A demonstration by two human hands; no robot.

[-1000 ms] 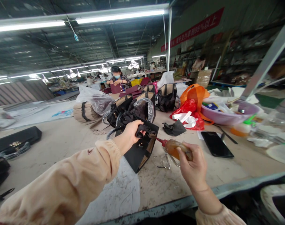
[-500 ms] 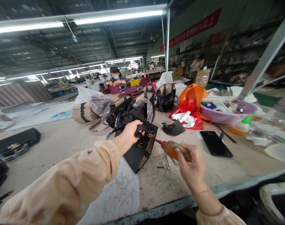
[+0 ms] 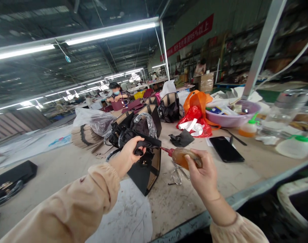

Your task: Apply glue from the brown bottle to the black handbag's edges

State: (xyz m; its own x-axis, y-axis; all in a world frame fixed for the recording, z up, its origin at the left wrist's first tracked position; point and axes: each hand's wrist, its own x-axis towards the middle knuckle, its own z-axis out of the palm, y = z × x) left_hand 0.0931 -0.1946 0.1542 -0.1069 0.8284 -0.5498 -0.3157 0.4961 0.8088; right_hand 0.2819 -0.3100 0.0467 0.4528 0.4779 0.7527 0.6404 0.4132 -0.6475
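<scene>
My left hand (image 3: pixel 131 152) is closed on bunched black fabric at the top of a black handbag (image 3: pixel 141 177). The bag stands tilted on the table, its tan inner side facing right and a small gold fitting on its front. In my right hand (image 3: pixel 204 172) is a squeeze bottle (image 3: pixel 183 158) of amber liquid, gripped by its body and lying nearly level. Its red nozzle (image 3: pixel 166 150) points left, with the tip at the bag's upper right edge; whether it touches, I cannot tell. A pair of glasses (image 3: pixel 178 176) lies under the bottle.
More black bags (image 3: pixel 146 123) stand behind my left hand. To the right lie a black phone (image 3: pixel 226 149), a purple basin (image 3: pixel 232 118), a red plastic bag (image 3: pixel 194 123) and small bottles (image 3: pixel 294 146). Another black bag (image 3: pixel 13 177) lies left. A co-worker (image 3: pixel 117 96) sits across.
The view has turned to the right. My left hand's fabric now stretches toward the nozzle as a flatter black strip, and the bottle's tip is near that strip's right end.
</scene>
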